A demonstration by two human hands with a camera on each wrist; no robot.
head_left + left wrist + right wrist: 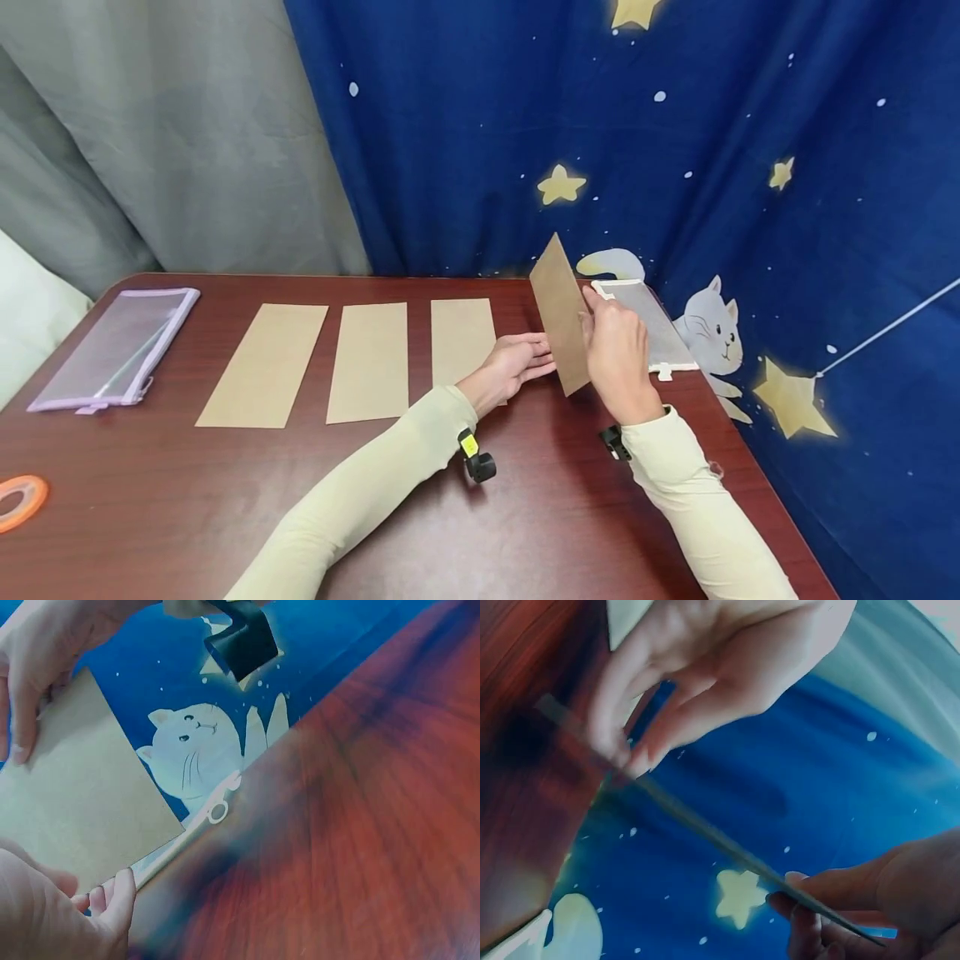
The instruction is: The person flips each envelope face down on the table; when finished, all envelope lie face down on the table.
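Note:
A brown kraft paper sheet [558,312] stands on edge above the right part of the table, held between both hands. My right hand [618,354] grips it along its right side, thumb against one face and fingers behind, as the right wrist view shows. At its lower left, my left hand [513,365] pinches the edge between thumb and fingers [120,896]. Three similar paper sheets lie flat in a row to the left: one at the far left [262,367], one in the middle [369,362], and one [461,337] partly hidden behind my left hand.
A white-edged zip pouch [652,321] lies by the table's right edge, just beyond my right hand. At the far left is a lilac zip pouch [112,346], with an orange tape roll [33,500] nearer the front. A blue curtain [480,150] hangs close behind the table [480,542].

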